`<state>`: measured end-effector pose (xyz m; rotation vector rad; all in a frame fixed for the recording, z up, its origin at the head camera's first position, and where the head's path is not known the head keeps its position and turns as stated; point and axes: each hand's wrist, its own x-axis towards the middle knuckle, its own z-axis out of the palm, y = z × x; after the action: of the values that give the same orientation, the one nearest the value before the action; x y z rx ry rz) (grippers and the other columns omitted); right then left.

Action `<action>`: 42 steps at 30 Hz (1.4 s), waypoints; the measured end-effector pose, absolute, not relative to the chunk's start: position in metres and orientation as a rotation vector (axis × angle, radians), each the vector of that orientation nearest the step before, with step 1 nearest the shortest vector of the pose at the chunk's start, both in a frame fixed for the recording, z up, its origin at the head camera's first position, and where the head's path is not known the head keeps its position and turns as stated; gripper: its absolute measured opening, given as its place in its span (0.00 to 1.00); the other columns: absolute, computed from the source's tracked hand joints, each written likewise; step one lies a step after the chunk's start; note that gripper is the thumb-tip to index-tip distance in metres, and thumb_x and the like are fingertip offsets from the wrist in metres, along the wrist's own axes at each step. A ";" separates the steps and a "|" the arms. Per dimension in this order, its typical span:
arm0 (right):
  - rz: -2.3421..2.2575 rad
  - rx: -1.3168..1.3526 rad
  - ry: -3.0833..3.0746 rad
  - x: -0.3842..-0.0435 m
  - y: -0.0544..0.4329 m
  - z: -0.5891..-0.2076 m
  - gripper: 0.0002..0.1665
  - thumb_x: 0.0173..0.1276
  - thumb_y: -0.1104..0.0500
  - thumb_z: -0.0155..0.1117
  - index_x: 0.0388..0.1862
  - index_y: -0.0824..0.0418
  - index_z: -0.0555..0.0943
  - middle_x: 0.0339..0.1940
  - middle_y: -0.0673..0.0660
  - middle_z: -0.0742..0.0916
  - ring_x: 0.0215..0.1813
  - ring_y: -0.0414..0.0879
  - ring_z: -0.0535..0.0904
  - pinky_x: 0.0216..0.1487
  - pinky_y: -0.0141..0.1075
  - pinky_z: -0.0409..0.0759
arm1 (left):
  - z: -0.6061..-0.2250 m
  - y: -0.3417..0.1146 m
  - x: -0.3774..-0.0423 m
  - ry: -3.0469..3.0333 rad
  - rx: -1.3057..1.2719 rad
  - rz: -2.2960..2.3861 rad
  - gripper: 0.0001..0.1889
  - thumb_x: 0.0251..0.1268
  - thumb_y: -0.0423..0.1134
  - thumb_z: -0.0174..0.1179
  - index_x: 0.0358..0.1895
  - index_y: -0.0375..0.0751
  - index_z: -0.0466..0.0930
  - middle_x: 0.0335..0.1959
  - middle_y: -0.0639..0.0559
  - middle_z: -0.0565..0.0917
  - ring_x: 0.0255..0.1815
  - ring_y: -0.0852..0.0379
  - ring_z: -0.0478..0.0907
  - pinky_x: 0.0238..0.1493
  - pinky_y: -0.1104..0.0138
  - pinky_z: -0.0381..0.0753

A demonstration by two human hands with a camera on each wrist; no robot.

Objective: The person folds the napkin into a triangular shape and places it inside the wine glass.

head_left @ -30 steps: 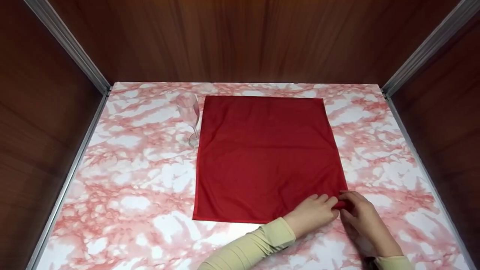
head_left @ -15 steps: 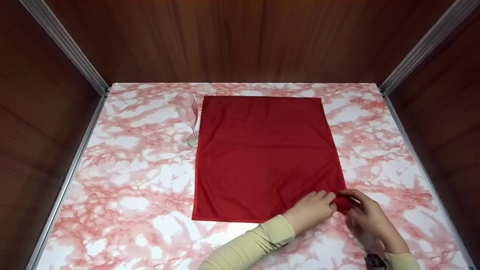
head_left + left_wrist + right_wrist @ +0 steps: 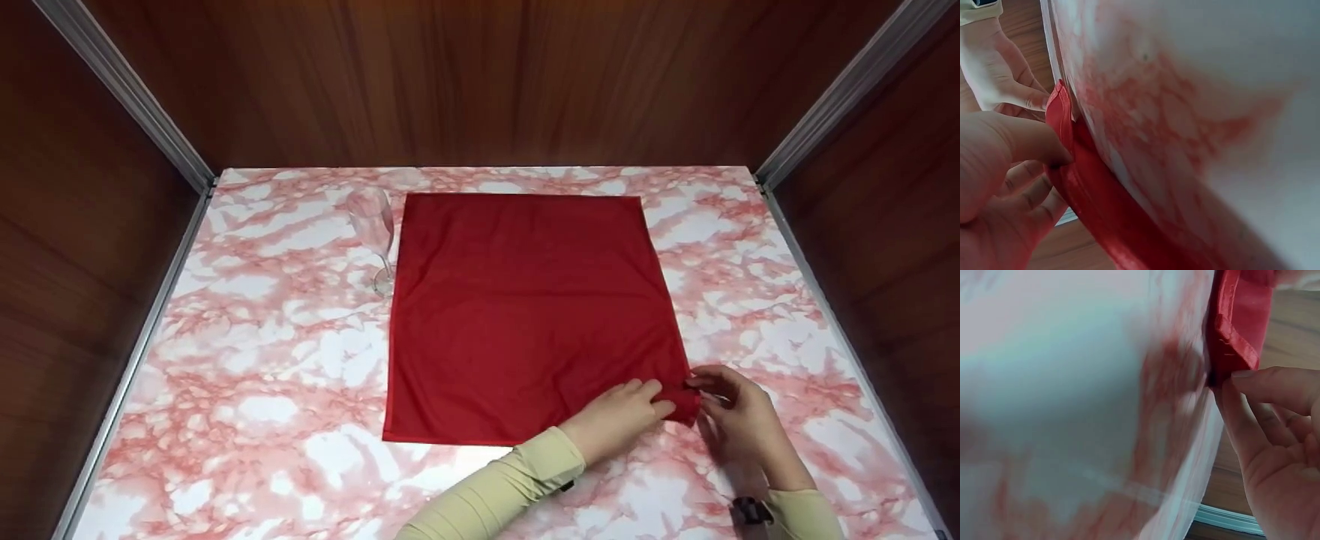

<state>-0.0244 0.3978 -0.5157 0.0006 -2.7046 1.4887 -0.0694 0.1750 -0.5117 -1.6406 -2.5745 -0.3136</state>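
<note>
The red cloth (image 3: 517,300) was spread on the marbled table (image 3: 270,337), most of it flat, with its 4 o'clock corner (image 3: 681,406) turned up between the hands. There the hem (image 3: 1241,347) was pinched by the right hand (image 3: 742,412) between thumb and forefinger. At 9 o'clock from that pinch, the folded strip was gripped by the left hand (image 3: 615,420) with thumb and fingers.

For the corner to be folded neatly, it was judged that even tension was needed between the two pinches, and that the fabric was best handled lightly lest it be bunched. The creases (image 3: 566,379) at 10 o'clock from the left hand were better smoothed, in case they were caught in the fold.

At 10 o'clock on the cloth, a clear stemmed glass (image 3: 370,217) was seen upright beside the edge; whether its foot was touched could not be told. It might have been toppled by a tug. The 5 o'clock stretch of the near edge was hidden by the left hand and sleeve (image 3: 495,487). The table was backed at 12 o'clock by a wood-grain panel (image 3: 480,82).
</note>
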 end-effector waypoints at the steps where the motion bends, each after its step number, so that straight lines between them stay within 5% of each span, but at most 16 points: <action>1: 1.500 -0.008 -2.697 -0.025 0.397 -0.516 0.23 0.58 0.81 0.61 0.53 0.72 0.76 0.44 0.68 0.84 0.47 0.44 0.82 0.45 0.23 0.77 | -0.512 0.174 -0.071 -2.594 -1.643 -0.380 0.19 0.65 0.35 0.59 0.58 0.55 0.76 0.50 0.55 0.72 0.46 0.60 0.71 0.49 0.75 0.73; 9: 1.529 -0.020 -2.684 -0.025 0.395 -0.516 0.16 0.59 0.78 0.63 0.47 0.74 0.79 0.43 0.69 0.83 0.45 0.38 0.82 0.45 0.25 0.78 | -0.516 0.167 -0.082 -2.713 -1.620 -0.993 0.32 0.54 0.23 0.60 0.63 0.50 0.71 0.48 0.57 0.75 0.44 0.67 0.72 0.48 0.82 0.67; 22: 1.468 -0.023 -2.725 -0.026 0.395 -0.516 0.09 0.62 0.77 0.60 0.39 0.71 0.83 0.38 0.64 0.86 0.42 0.35 0.81 0.43 0.22 0.77 | -0.519 0.163 -0.088 -2.695 -1.510 -1.849 0.31 0.49 0.26 0.71 0.60 0.36 0.72 0.52 0.50 0.81 0.48 0.66 0.78 0.43 0.80 0.75; 30: 1.339 -0.063 -2.815 -0.030 0.393 -0.511 0.04 0.64 0.69 0.64 0.37 0.65 0.82 0.36 0.57 0.85 0.38 0.38 0.82 0.40 0.23 0.76 | -0.520 0.164 -0.086 -2.686 -1.440 -1.932 0.30 0.47 0.27 0.73 0.58 0.35 0.74 0.52 0.50 0.81 0.46 0.66 0.79 0.42 0.80 0.76; 42: 1.303 -0.041 -2.834 -0.035 0.391 -0.506 0.07 0.66 0.63 0.64 0.39 0.67 0.80 0.35 0.58 0.85 0.37 0.41 0.81 0.38 0.24 0.75 | -0.518 0.163 -0.088 -2.696 -1.308 -1.837 0.17 0.57 0.22 0.59 0.51 0.33 0.80 0.42 0.47 0.85 0.41 0.64 0.81 0.38 0.83 0.74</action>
<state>-0.0350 0.3915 -0.5056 -0.0415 -2.8344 1.3030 -0.0878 0.1631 -0.5185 -1.3076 -2.6956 -1.8366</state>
